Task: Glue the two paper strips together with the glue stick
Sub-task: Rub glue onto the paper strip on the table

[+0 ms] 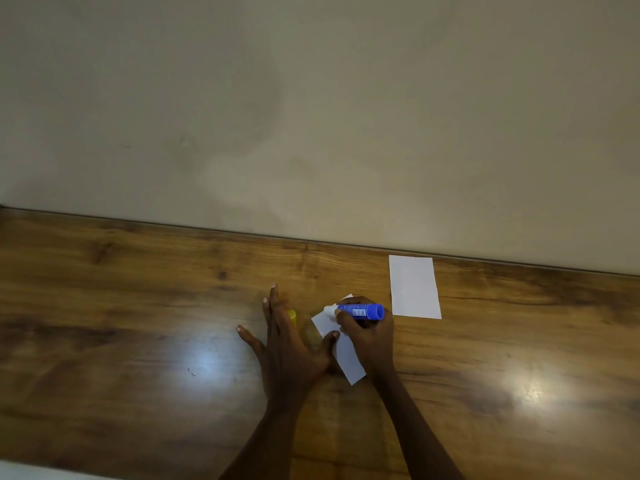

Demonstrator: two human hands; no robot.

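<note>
Both hands work near the middle of a glossy brown wood-grain tabletop (138,306). Left hand (287,344), lying flat with fingers spread and grasping nothing, presses its thumb on the left edge of a white rectangular paper strip (341,351) that lies tilted on the wood. Right hand (369,341) is curled around a blue cylindrical glue stick (362,311), held roughly level with its white tip pointing left over the upper end of that strip; whether the tip touches the paper cannot be told. A small yellow cap (292,317) lies on the table just beside the left hand's fingers, partly hidden by them. A second white rectangular paper strip (414,287) lies flat to the right, apart from both hands, its far edge near a plain beige wall (311,98).
</note>
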